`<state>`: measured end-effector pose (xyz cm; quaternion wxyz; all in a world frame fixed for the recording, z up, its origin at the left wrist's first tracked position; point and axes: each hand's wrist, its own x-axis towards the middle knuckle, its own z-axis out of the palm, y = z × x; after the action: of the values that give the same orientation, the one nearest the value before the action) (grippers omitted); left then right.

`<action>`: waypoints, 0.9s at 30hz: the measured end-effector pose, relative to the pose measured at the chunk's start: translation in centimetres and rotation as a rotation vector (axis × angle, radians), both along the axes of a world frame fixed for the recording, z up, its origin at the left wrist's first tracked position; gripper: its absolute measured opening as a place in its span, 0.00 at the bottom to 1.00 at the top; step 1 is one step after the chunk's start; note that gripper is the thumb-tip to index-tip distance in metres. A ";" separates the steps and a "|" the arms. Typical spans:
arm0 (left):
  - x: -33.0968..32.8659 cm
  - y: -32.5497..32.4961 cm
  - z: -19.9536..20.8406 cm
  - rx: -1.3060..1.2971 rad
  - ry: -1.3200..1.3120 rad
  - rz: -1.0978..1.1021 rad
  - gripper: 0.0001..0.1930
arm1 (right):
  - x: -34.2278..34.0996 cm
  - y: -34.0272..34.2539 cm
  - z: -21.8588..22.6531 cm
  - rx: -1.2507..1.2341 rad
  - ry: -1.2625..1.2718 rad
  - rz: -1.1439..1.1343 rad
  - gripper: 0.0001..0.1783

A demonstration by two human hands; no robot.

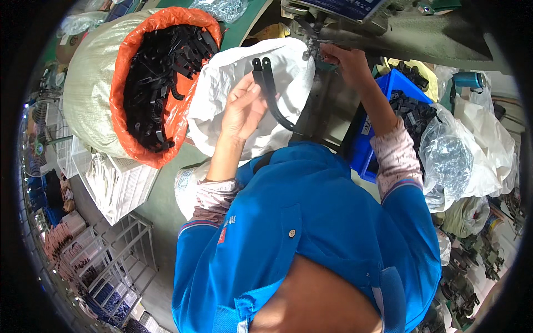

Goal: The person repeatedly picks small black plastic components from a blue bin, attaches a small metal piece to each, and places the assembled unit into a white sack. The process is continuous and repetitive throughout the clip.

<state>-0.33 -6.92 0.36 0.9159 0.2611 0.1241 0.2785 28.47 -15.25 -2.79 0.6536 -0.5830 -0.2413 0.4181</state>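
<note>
While the left hand [244, 108] holds a black curved part [270, 83] over the mouth of a white sack [214, 102], its grip is closed on the part, and two holed ends project beyond the fingers. The right hand [347, 62] is at the metal machine fixture [311, 49]; the state of its grip cannot be determined. An orange-rimmed sack [118, 83] of black components stands left; a blue bin [368, 140] stands right.

Small-parts factory workshop

Heavy machine casting [433, 36] stands just right of the right hand [341, 58]; left of the left hand [244, 108], a big sack [89, 91] brims with black parts [158, 66]; beside the right forearm, a blue bin [361, 149] holds more.
</note>
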 end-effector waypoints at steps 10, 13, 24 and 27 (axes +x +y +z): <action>-0.7 -3.1 -1.0 -0.084 -0.033 -0.101 0.18 | -4.8 0.5 3.8 0.200 -0.121 0.219 0.16; -1.1 -4.2 -1.3 -0.165 -0.011 -0.081 0.21 | -6.4 2.3 3.4 0.267 0.479 -0.031 0.07; 2.5 -8.5 -2.3 -0.235 0.150 -0.268 0.18 | -7.0 -4.8 2.0 0.206 -0.935 -0.277 0.08; 3.2 -9.7 -1.7 -0.091 0.317 -0.201 0.11 | -3.4 -15.2 2.5 -0.092 -0.995 -0.438 0.08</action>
<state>2.92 -16.60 -1.32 0.9189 0.2713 0.2524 0.1353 25.07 -30.43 -0.29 0.5062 -0.7750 -0.3758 -0.0439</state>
